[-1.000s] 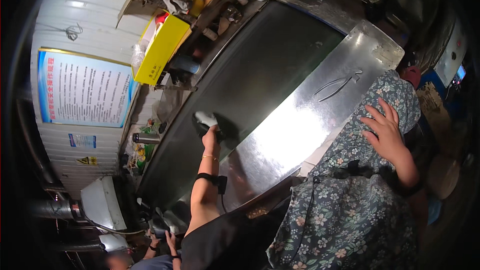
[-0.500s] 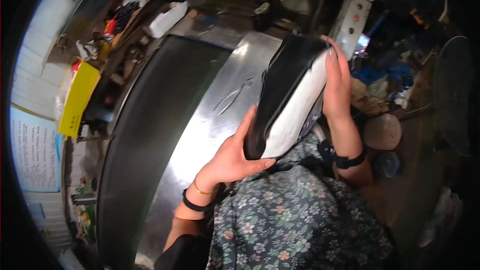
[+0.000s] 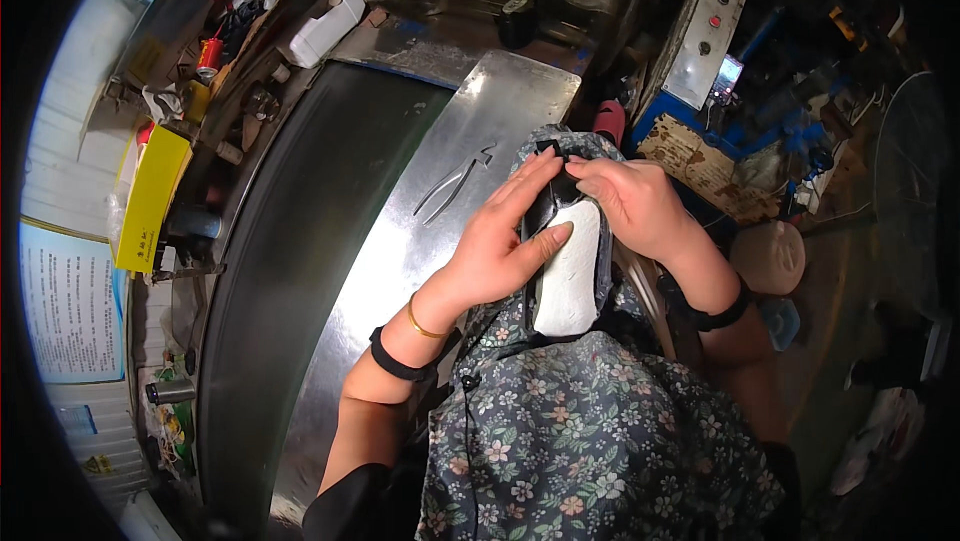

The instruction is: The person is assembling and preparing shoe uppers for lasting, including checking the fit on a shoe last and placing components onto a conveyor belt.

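A black shoe upper stretched over a form, with its white underside [image 3: 568,286] facing up, rests in my lap against a floral apron [image 3: 600,431]. My left hand [image 3: 505,241] holds its left side, thumb on the white underside and fingers along the far end. At that far end my right hand [image 3: 635,206] is closed, thumb and fingertips pinching the black upper's edge; the exact grip is partly hidden. Metal pliers [image 3: 450,186] lie to the left on a shiny metal sheet [image 3: 340,351].
Beside the metal sheet runs a dark belt-like surface [image 3: 270,271]. A white plastic bottle [image 3: 328,31] and a yellow box [image 3: 152,199] sit by the left edge. On the right are a control panel with buttons [image 3: 700,71] and a pale round container [image 3: 767,259].
The shoe has come down from a raised, tilted position into my lap. My right hand has gone from its side to pinching its far end; my left hand has shifted up along it.
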{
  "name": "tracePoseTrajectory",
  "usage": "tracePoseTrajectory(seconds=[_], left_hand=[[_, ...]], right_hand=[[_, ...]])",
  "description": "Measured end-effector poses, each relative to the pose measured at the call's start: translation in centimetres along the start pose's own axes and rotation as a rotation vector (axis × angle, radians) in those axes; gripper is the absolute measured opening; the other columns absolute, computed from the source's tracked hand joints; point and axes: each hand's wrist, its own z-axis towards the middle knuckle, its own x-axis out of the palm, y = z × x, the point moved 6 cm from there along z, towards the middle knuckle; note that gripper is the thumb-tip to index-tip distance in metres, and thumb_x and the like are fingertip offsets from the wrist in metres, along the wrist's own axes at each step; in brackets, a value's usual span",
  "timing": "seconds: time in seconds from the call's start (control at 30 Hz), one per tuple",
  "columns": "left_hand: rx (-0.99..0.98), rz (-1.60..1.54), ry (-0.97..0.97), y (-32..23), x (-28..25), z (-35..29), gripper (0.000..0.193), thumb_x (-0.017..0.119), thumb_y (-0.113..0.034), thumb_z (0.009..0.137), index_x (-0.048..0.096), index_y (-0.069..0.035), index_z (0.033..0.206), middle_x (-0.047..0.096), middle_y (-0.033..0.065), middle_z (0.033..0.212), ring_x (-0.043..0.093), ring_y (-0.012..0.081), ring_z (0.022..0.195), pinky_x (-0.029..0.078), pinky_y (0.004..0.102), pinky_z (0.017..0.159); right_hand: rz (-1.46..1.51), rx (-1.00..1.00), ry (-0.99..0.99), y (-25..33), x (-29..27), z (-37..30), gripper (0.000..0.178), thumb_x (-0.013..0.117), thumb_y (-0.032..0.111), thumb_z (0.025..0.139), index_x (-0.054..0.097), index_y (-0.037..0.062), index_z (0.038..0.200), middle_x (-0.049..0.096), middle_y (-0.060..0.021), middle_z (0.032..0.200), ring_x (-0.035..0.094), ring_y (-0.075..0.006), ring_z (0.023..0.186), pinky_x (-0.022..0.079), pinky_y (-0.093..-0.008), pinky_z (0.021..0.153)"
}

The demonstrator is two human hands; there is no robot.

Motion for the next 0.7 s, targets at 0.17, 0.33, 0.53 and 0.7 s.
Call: tracePoseTrajectory(seconds=[0.17, 0.33, 0.53, 0.7], left_hand=[[0.068, 0.206, -0.126, -0.5, -0.6, 1.4, 0.045, 0.069, -0.016, 0.091, 0.057, 0.005, 0.130, 0.059, 0.0251, 0.133, 0.057, 0.0365, 0.126, 0.045, 0.0410, 0.105], [0.266, 0.497, -0.211, -2.3, -0.8, 2.6, 0.026, 0.066, -0.013, 0.091, 0.067, 0.006, 0.108, 0.072, 0.0218, 0.098, 0.072, 0.0351, 0.096, 0.058, 0.0400, 0.083], [-0.262, -0.250, 0.036, 4.3, -0.4, 2.9, 0.109, 0.085, -0.021, 0.076, 0.014, 0.000, 0.156, 0.013, 0.0309, 0.160, 0.006, 0.0395, 0.152, 0.015, 0.0424, 0.121], [-0.200, -0.142, 0.128, 3.2, 2.1, 3.1, 0.112, 0.088, -0.020, 0.070, 0.018, 0.001, 0.154, 0.013, 0.0368, 0.157, 0.009, 0.0430, 0.151, 0.019, 0.0482, 0.120]], right_hand=[[0.101, 0.170, 0.114, -0.6, 0.0, 0.2, 0.034, 0.069, 0.023, 0.092, 0.064, -0.0016, 0.115, 0.071, -0.0201, 0.107, 0.069, -0.0373, 0.098, 0.056, -0.0405, 0.082], [0.044, 0.124, 0.148, -0.8, 0.0, 0.1, 0.046, 0.070, 0.030, 0.091, 0.059, -0.0008, 0.124, 0.066, -0.0209, 0.121, 0.064, -0.0381, 0.110, 0.053, -0.0414, 0.092], [0.329, 0.250, 0.317, -3.1, 1.0, 0.2, 0.061, 0.064, 0.029, 0.096, 0.041, 0.0005, 0.145, 0.049, -0.0258, 0.143, 0.044, -0.0393, 0.137, 0.037, -0.0435, 0.112], [0.339, 0.245, 0.333, -2.8, 1.4, 0.2, 0.056, 0.064, 0.019, 0.096, 0.043, 0.0001, 0.143, 0.051, -0.0257, 0.140, 0.048, -0.0390, 0.134, 0.039, -0.0426, 0.110]])
